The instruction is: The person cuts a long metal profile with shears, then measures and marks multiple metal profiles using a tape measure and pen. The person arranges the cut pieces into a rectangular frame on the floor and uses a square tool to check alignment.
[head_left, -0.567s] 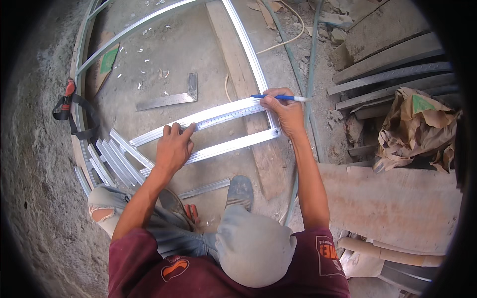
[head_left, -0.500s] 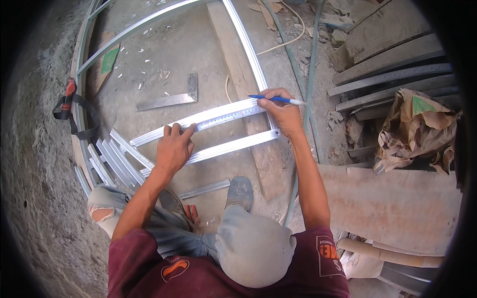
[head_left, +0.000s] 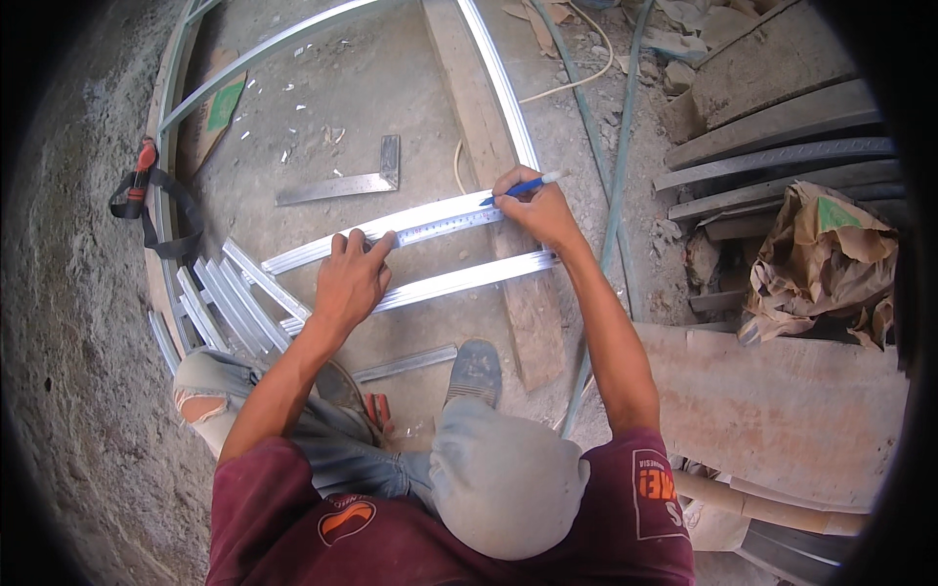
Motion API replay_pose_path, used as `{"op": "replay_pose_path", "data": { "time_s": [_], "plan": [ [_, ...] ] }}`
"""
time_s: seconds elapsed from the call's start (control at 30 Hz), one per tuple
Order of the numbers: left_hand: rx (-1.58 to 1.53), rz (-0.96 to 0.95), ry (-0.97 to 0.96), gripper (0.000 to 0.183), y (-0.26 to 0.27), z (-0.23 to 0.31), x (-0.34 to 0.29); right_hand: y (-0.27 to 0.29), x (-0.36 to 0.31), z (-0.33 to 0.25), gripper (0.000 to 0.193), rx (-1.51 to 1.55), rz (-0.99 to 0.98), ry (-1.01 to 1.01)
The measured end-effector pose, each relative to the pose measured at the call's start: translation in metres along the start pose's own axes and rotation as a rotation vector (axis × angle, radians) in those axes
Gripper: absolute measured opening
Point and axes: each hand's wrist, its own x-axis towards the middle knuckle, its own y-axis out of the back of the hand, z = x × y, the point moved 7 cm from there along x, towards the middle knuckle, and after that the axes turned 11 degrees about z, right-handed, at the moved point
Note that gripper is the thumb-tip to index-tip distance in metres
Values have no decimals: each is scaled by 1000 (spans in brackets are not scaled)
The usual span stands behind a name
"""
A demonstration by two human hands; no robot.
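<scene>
Far left: rough, pitted grey surface [head_left: 83, 322], then a black strap with red-and-black end [head_left: 147, 161], beside a fan of short silver metal channel offcuts [head_left: 234, 293]. Brown cardboard with green patch [head_left: 217, 112] above those. Bare grey concrete floor [head_left: 303, 78], littered with small white scraps; L-shaped steel try square [head_left: 342, 188] flat on it. Left hand [head_left: 350, 278] palm-down, fingertips on the long silver channel [head_left: 337, 246] and the white graduated strip [head_left: 445, 230] along its near edge; can't tell if that grip is closed. Channel runs rightward over the weathered timber plank [head_left: 479, 122]. Right hand [head_left: 535, 213] at its far end, grip clamped on a blue pen with white end [head_left: 526, 186], tip pointing left. Beyond: green hoses [head_left: 622, 156], stacked grey boards [head_left: 782, 146], crumpled brown paper [head_left: 816, 259], broad wooden sheet [head_left: 772, 410] below.
</scene>
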Motion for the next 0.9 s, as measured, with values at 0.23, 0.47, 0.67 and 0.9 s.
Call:
{"op": "replay_pose_path", "data": {
  "time_s": [0.23,0.47,0.67,0.9],
  "plan": [
    [18,3,-17,51,-2,-1,-1,-7,0,-3,18,-58,-6,-3],
    [2,10,-25,51,1,1,0,-7,1,0,19,-109,16,-5],
    [8,4,-24,51,0,1,1,-8,2,-4,18,-122,-3,-29],
    [22,-11,-19,52,-1,0,0,-8,1,-8,18,-170,-13,-34]
  ]
}}
